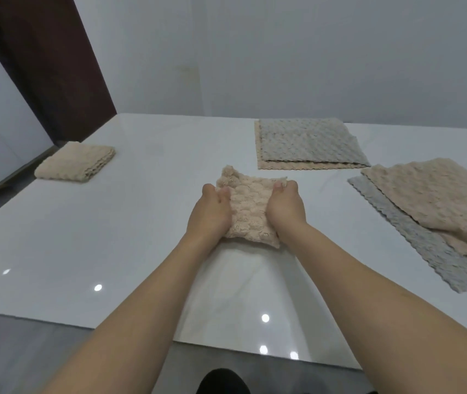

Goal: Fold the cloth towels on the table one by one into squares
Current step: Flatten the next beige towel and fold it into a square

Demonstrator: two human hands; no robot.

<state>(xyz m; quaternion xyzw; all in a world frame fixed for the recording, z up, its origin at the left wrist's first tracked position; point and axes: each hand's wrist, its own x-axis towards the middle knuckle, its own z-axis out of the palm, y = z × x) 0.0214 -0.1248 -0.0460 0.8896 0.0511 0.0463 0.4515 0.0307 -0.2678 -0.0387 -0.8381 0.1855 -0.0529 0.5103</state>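
The left hand (212,207) and the right hand (285,204) grip opposite sides of a beige towel (248,206), thumbs curled over its top, holding it partly folded and bunched at mid-bench. The white bench (113,251) also carries a folded beige square (77,162) at far left, a flat grey towel on a beige one (306,143) behind, and a beige towel over a grey one (431,211) at right.

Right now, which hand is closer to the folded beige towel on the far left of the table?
Left. The left hand is on that side; the right hand is farther from the folded beige towel.
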